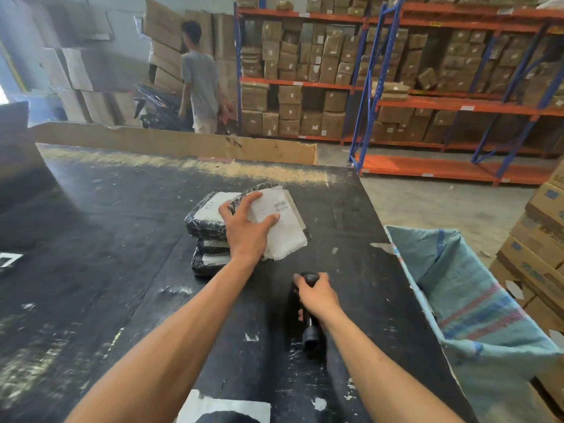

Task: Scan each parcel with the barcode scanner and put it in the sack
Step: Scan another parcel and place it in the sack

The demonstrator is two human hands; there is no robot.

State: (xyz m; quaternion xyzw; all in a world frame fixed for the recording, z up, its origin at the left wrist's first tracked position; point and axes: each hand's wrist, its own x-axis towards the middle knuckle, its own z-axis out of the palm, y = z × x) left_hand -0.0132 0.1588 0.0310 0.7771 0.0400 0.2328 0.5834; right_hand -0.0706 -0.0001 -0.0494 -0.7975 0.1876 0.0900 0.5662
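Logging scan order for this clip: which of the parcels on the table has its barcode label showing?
The top parcel under the left hand: its white label with barcode faces up. The black-wrapped parcels stacked beside and below it show no barcode.

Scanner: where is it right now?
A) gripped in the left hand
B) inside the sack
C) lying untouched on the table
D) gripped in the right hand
D: the right hand grips the scanner above the table, while the left hand rests on the top parcel.

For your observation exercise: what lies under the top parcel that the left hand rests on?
Under the top parcel are more black-wrapped parcels, stacked on the table. The left hand and the top parcel cover most of them.
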